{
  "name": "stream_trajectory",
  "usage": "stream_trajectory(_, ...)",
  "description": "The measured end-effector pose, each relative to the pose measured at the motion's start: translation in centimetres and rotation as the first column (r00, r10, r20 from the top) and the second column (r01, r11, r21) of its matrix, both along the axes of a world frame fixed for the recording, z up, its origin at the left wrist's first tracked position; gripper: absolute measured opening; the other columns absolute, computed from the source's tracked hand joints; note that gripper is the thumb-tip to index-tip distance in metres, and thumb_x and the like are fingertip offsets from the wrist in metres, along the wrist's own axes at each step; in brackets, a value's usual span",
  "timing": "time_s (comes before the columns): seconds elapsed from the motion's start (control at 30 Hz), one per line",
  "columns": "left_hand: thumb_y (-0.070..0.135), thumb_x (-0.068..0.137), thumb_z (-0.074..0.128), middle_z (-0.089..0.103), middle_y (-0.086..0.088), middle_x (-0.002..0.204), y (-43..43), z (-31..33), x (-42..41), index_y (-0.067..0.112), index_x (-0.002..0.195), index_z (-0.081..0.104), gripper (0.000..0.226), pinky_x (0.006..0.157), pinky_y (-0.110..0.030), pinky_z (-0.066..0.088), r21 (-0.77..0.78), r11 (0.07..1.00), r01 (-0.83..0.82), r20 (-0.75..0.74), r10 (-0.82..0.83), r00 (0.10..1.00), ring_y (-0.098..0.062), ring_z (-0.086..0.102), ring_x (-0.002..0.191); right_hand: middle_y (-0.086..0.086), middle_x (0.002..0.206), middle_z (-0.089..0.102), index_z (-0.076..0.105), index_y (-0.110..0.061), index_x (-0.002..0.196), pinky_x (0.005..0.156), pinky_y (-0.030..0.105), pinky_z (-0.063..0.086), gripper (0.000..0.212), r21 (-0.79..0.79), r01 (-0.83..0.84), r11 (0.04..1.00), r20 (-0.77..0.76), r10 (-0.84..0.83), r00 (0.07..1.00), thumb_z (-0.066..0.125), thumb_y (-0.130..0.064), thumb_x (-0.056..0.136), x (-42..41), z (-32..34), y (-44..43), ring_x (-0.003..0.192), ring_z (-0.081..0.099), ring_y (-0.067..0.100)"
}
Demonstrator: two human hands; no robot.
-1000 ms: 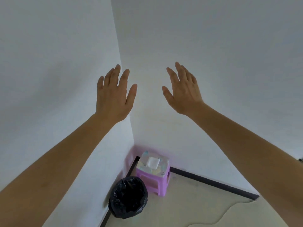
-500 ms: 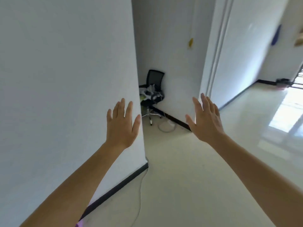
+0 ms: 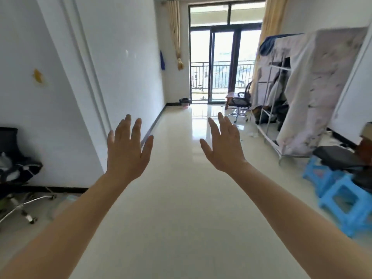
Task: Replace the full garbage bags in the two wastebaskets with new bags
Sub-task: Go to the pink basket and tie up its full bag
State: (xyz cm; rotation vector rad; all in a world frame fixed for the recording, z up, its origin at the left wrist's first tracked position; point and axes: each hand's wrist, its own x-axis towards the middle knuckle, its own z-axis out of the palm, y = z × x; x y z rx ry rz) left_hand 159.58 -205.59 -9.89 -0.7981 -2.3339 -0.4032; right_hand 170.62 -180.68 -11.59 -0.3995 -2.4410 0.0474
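Pale glossy floor (image 3: 181,218) fills the low part of the view and runs straight ahead into a long room. Two bare forearms come in from the bottom corners. The left hand (image 3: 126,152) and the right hand (image 3: 223,150) are raised side by side over the floor, apart from each other, with their backs toward the camera. Both are released: the fingers are straight and a little spread, and they hold nothing and touch nothing.

Near at the left, a black chair (image 3: 14,158) stands against the white wall (image 3: 50,107), with dark and light things on its seat and chrome legs below. Near at the right, two blue stools (image 3: 342,206) stand close together, and a black thing lies on top at the back. Behind them a rack (image 3: 281,101) stands along the right side under a pale cover that is partly open, so dark clothes show inside. Past the rack, a far chair (image 3: 240,101) on wheels stands near the door (image 3: 221,63).

The wastebasket (image 3: 184,102) is at the far end of the room, on the floor by the left wall, just beside the glass door and well apart from both hands. It looks small in the view: dark at the top, pink below. I cannot tell how full it is. Beige curtains (image 3: 176,37) hang at both sides of the door, and a railing (image 3: 219,74) shows through the glass.
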Motion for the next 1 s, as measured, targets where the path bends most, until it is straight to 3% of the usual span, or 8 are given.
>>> stream_trajectory(0.2, 0.051, 0.100, 0.024, 0.027, -0.019, 0.158, 11.1, -0.9, -9.1, 0.008, 0.149, 0.034, 0.065, 0.112, -0.058, 0.024, -0.019, 0.997, 0.072, -0.016, -0.072, 0.997, -0.035, 0.028, 0.144, 0.020, 0.163, 0.015, 0.031, -0.010, 0.153, 0.118, 0.053, 0.019, 0.067, 0.054, 0.028, 0.998, 0.006, -0.028, 1.000, 0.048, -0.045, 0.098, -8.1, -0.4, 10.8, 0.149, 0.017, 0.039)
stream_trajectory(0.4, 0.052, 0.100, 0.022, 0.025, -0.018, 0.159, 19.5, -2.9, -23.2, 0.010, 0.150, 0.032, 0.066, 0.114, -0.055, 0.024, 0.000, 0.998, 0.069, -0.019, -0.069, 0.997, -0.033, 0.027, 0.145, 0.019, 0.163, 0.012, 0.028, -0.010, 0.154, 0.119, 0.053, 0.017, 0.070, 0.072, 0.031, 0.997, 0.025, -0.032, 0.999, 0.049, -0.046, 0.097, -22.1, -2.2, 19.1, 0.150, 0.015, 0.038)
stream_trajectory(0.57, 0.053, 0.100, 0.022, 0.025, -0.017, 0.159, 27.4, -1.4, -36.2, 0.010, 0.150, 0.032, 0.066, 0.114, -0.055, 0.024, 0.015, 0.996, 0.094, 0.005, -0.094, 0.996, -0.032, 0.026, 0.145, 0.020, 0.163, 0.014, 0.028, -0.011, 0.154, 0.119, 0.053, 0.018, 0.069, 0.137, 0.017, 0.990, 0.062, -0.026, 0.998, 0.051, -0.043, 0.097, -34.3, 0.0, 26.5, 0.150, 0.016, 0.038)
stream_trajectory(1.0, 0.052, 0.097, 0.026, 0.024, -0.014, 0.160, 59.4, -1.7, -64.2, 0.013, 0.149, 0.033, 0.066, 0.115, -0.057, 0.023, 0.004, 0.988, 0.157, 0.019, -0.157, 0.987, -0.030, 0.025, 0.146, 0.019, 0.162, 0.017, 0.029, -0.012, 0.154, 0.118, 0.054, 0.018, 0.070, 0.076, 0.115, 0.990, 0.034, -0.118, 0.992, 0.053, -0.044, 0.096, -60.6, -1.7, 55.3, 0.149, 0.018, 0.038)
